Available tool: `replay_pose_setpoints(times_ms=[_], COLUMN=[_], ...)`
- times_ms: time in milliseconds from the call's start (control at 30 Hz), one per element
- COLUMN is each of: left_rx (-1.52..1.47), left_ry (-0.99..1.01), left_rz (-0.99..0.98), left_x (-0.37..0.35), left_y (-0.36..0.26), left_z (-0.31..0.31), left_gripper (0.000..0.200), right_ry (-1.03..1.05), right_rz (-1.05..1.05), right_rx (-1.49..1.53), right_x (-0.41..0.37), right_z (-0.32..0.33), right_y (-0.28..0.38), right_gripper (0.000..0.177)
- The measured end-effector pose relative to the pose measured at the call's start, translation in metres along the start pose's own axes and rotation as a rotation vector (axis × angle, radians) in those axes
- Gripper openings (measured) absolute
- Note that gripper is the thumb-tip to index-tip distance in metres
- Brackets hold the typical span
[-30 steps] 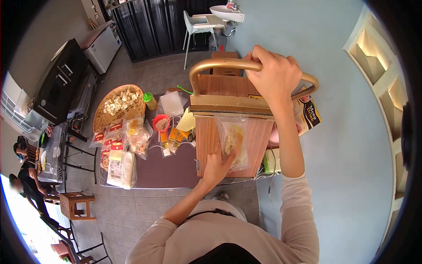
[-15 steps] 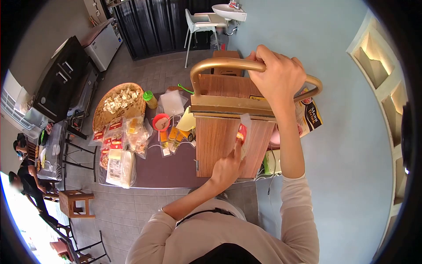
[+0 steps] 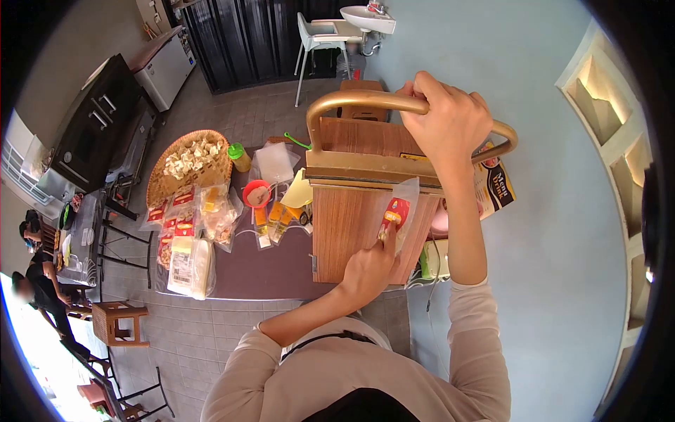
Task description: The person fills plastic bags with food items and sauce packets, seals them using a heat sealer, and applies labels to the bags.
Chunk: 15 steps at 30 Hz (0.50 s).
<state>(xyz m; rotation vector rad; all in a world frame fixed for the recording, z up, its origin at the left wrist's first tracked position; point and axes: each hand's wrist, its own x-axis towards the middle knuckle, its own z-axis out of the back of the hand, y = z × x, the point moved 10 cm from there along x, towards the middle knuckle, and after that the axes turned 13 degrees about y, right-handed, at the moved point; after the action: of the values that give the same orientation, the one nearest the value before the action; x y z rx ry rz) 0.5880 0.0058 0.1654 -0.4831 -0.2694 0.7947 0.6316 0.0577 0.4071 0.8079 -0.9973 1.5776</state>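
Observation:
My right hand (image 3: 450, 119) is wrapped round the gold curved handle (image 3: 351, 100) of a wooden box-like sealer (image 3: 344, 232). A clear plastic pouch with a red label (image 3: 398, 209) lies on its wooden top, its upper end at the metal bar (image 3: 373, 166). The fingers of my left hand (image 3: 369, 271) are on the lower part of the pouch; whether they pinch it is hard to make out. To the left are filled pouches with red labels (image 3: 184, 226) and a pack of clear bags (image 3: 193, 267).
A woven tray (image 3: 160, 190) of pale pieces, a green-capped bottle (image 3: 240, 158) and a red cup (image 3: 257, 193) stand on the brown table (image 3: 267, 278). A menu (image 3: 496, 184) lies at the right by the wall. Two people are at the far left.
The pouch now lies flatter, with more of its red label facing up. My left hand has shifted slightly right and up. My right hand stays on the handle.

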Motion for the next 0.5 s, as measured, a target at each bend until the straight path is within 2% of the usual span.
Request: replay_pose_setpoints(times_ms=[67,200,300,367,400,467,500], left_rx=[-0.104,-0.180,-0.249,-0.465,-0.464,-0.777,-0.776], left_ry=[-0.085,-0.050,-0.053,0.014,0.017,0.022,0.027], left_rz=[-0.105,-0.099,-0.061,-0.006,-0.010,-0.056,-0.055], left_x=[-0.010,-0.024,-0.031,-0.034,-0.037,-0.046,-0.053], left_y=[-0.006,-0.006,0.020,0.053,0.068,0.093,0.096], left_z=[0.015,0.021,0.018,0.003,-0.007,-0.021,-0.019], left_gripper=[0.064,0.065,0.059,0.052,0.052,0.045,0.045], right_ry=[-0.005,0.010,0.015,0.015,0.026,0.040,0.049], right_rz=[0.003,-0.004,0.001,0.001,0.002,-0.004,0.002], right_rx=[0.003,-0.006,0.000,-0.001,0.005,0.010,0.014], right_x=[0.000,0.000,-0.004,-0.006,-0.008,-0.013,-0.016], right_z=[0.000,0.001,0.004,0.008,0.011,0.017,0.019], right_y=[0.001,0.001,0.003,0.006,0.008,0.010,0.012], right_gripper=[0.019,0.020,0.020,0.020,0.020,0.020,0.020])
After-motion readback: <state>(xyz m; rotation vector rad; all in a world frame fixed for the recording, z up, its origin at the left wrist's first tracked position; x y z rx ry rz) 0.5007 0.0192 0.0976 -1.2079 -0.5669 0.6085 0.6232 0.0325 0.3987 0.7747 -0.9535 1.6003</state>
